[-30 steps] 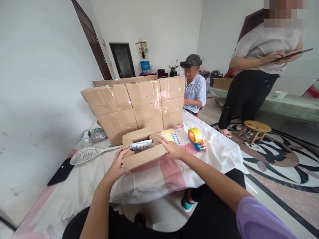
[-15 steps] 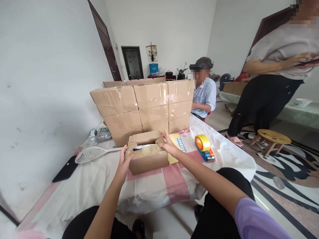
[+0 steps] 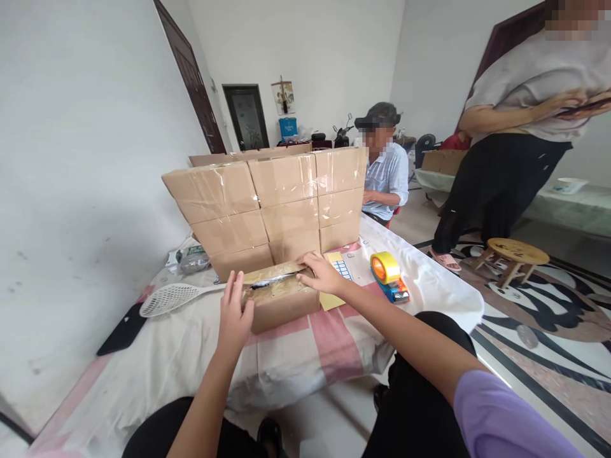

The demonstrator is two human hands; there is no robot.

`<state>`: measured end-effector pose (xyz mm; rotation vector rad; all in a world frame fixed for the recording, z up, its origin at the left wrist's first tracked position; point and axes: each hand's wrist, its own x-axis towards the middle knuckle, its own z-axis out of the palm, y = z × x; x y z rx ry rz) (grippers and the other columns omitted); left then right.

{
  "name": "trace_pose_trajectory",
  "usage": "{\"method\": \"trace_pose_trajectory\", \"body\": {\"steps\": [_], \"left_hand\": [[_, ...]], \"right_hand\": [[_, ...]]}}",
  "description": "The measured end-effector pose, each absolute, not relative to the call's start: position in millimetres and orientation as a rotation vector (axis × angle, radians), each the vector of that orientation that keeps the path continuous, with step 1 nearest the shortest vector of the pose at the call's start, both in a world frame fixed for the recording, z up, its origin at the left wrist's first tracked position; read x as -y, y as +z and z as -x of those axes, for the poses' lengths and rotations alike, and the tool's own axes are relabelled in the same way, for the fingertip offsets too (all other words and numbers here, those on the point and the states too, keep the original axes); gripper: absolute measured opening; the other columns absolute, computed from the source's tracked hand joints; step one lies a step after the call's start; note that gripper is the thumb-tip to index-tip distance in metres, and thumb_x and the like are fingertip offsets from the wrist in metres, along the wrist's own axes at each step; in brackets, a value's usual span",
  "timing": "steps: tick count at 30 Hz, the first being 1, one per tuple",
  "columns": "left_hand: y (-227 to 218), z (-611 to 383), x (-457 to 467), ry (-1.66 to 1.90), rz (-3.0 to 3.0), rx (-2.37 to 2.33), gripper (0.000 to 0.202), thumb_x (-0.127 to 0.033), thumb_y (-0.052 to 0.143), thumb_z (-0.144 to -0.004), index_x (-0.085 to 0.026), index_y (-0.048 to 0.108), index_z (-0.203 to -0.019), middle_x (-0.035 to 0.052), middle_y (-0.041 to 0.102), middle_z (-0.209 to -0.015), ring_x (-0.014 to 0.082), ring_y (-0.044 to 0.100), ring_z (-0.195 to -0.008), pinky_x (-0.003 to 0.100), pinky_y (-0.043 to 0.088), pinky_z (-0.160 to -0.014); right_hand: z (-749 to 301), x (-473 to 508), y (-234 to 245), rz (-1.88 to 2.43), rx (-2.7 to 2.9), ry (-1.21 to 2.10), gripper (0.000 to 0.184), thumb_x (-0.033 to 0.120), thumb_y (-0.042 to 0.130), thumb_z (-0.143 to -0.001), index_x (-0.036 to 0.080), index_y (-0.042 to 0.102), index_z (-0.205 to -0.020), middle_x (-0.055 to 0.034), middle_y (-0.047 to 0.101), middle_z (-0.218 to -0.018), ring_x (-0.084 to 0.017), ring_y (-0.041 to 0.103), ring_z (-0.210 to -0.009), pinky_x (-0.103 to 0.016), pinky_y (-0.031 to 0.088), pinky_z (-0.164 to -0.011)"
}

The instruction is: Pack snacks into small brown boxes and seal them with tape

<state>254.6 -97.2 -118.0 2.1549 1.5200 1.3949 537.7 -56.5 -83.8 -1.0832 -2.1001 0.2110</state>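
The flaps of the small box [image 3: 281,299] have come down since before; the left hand [image 3: 235,315] lies open-fingered against its side, and the right hand [image 3: 321,272] presses flat on the top flaps.

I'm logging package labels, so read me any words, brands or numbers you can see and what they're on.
No text is readable.
Item in the small box: print hidden by the flaps.
Yellow sheet: blue grid, too small to read.
Blue box at the far wall: blurred.
Wall poster: blurred.
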Motion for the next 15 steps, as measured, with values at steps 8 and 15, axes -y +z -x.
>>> {"method": "trace_pose_trajectory", "body": {"steps": [8, 15], "left_hand": [[-100, -298, 107, 1.002, -2.655, -1.816, 0.047, -0.047, 0.045, -0.097, -0.025, 0.064, -0.134, 0.0141, 0.067, -0.124, 0.0354, 0.060, -0.118, 0.058, 0.012, -0.121], [-91, -312, 92, 0.662, -2.734, -1.925, 0.058, -0.059, 0.048, -0.092, -0.020, 0.067, -0.131, 0.0193, 0.067, -0.115, 0.0380, 0.063, -0.108, 0.063, 0.023, -0.115]], "right_hand": [[-539, 83, -83, 1.226, 2.246, 0.000, 0.043, 0.046, 0.050, -0.101, 0.021, 0.058, -0.136, -0.0108, 0.059, -0.142, -0.032, 0.048, -0.134, -0.050, 0.033, -0.108], [-630, 85, -35, 1.705, 1.537, 0.041, 0.057, 0.031, 0.071, -0.083, 0.020, 0.054, -0.137, -0.0147, 0.051, -0.146, -0.035, 0.044, -0.135, -0.052, 0.025, -0.115]]}}
